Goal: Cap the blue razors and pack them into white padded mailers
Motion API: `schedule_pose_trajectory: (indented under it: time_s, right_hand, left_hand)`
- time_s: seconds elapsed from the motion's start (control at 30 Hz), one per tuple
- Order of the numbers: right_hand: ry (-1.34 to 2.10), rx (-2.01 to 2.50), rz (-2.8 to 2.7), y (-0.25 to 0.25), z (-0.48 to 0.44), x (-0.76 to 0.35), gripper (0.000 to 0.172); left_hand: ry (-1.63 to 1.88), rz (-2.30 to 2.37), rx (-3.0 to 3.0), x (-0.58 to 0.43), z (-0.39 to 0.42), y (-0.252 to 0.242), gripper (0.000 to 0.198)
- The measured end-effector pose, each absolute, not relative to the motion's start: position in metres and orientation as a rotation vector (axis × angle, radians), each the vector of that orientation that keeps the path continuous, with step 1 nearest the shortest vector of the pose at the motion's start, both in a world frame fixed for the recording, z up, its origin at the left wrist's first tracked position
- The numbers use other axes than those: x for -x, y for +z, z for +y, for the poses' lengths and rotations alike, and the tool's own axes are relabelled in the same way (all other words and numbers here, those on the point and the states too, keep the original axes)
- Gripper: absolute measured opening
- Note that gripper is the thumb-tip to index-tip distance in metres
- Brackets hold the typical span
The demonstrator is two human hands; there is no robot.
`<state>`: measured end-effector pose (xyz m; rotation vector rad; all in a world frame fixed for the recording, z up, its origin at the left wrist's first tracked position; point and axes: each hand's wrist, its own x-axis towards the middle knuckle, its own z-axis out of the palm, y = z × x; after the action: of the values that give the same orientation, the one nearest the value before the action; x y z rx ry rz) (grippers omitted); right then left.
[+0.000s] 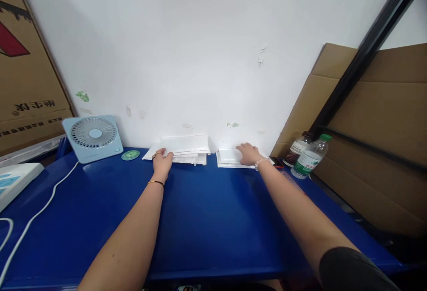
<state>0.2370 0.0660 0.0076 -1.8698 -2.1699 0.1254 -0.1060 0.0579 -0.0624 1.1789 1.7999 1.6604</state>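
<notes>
Two low stacks of flat white packets lie at the back of the blue table against the wall. My left hand (161,163) is closed at the near left edge of the left stack of flat white packets (187,145), thumb and fingers on its edge. Its layers sit unevenly. On the right, my right hand (251,154) rests on top of the smaller stack of white packets (228,156), fingers stretched out. That hand covers part of the stack. What exactly the packets are cannot be made out.
A light blue fan (95,137) and a round green disc (130,155) stand left on the blue table (207,220). A white cable (43,206) runs forward. Right are a phone (276,162), a dark-capped bottle (298,148), a green-capped bottle (309,157) and cardboard (376,139).
</notes>
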Motion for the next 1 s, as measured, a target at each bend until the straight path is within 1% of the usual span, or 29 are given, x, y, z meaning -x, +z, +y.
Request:
schedule_pose_trajectory:
  time_s: [0.07, 0.2, 0.27, 0.33, 0.37, 0.4, 0.5, 0.53, 0.6, 0.67, 0.7, 0.8, 0.87, 0.93, 1.0]
  right_hand:
    - [0.053, 1.9, -2.245, 0.003, 0.059, -0.263, 0.051]
    - [-0.1, 1.909, -2.282, 0.001, 0.048, -0.279, 0.035]
    - [-0.176, 1.908, -2.213, 0.006, 0.041, -0.278, 0.033]
    - [-0.129, 1.852, -2.088, 0.013, 0.03, -0.274, 0.033]
    - [-0.003, 1.782, -2.018, 0.016, 0.023, -0.271, 0.032]
    - [0.205, 1.687, -1.953, 0.018, 0.016, -0.267, 0.031]
    - [1.122, 1.304, -1.646, 0.017, -0.007, -0.245, 0.034]
    - [1.363, 1.201, -1.556, 0.014, -0.014, -0.235, 0.035]
    - [1.693, 1.034, -1.461, 0.007, -0.024, -0.216, 0.036]
    - [1.85, 0.931, -1.395, -0.002, -0.029, -0.201, 0.036]
    - [1.864, 0.907, -1.383, -0.005, -0.03, -0.196, 0.035]
    - [1.665, 0.911, -1.244, -0.017, -0.027, -0.189, 0.03]
    - [1.557, 0.964, -0.988, -0.027, -0.024, -0.187, 0.029]
    - [1.629, 1.004, -0.727, -0.037, -0.023, -0.184, 0.034]
    - [1.787, 0.987, -0.58, -0.046, -0.024, -0.178, 0.039]
  left_hand:
    - [1.646, 1.863, -1.181, 0.105, 0.055, -0.06, 0.047]
    - [1.696, 1.995, -1.328, 0.099, 0.043, -0.045, 0.057]
    - [1.782, 1.921, -1.45, 0.088, 0.034, -0.033, 0.056]
    - [1.845, 1.688, -1.509, 0.071, 0.024, -0.023, 0.054]
    - [1.836, 1.528, -1.504, 0.059, 0.018, -0.019, 0.054]
    - [1.793, 1.329, -1.474, 0.047, 0.012, -0.017, 0.057]
    - [1.502, 0.759, -1.289, 0.01, -0.01, -0.014, 0.063]
    - [1.377, 0.6, -1.234, 0.0, -0.018, -0.014, 0.063]
    - [1.192, 0.392, -1.101, -0.016, -0.033, -0.014, 0.065]
    - [1.158, 0.311, -0.977, -0.023, -0.043, -0.011, 0.064]
    - [1.194, 0.313, -0.928, -0.025, -0.046, -0.009, 0.063]
    - [1.397, 0.411, -0.87, -0.025, -0.046, 0.001, 0.058]
    - [1.574, 0.475, -0.879, -0.023, -0.045, 0.008, 0.058]
    - [1.728, 0.51, -0.888, -0.023, -0.044, 0.014, 0.056]
    - [1.83, 0.533, -0.902, -0.024, -0.046, 0.017, 0.055]
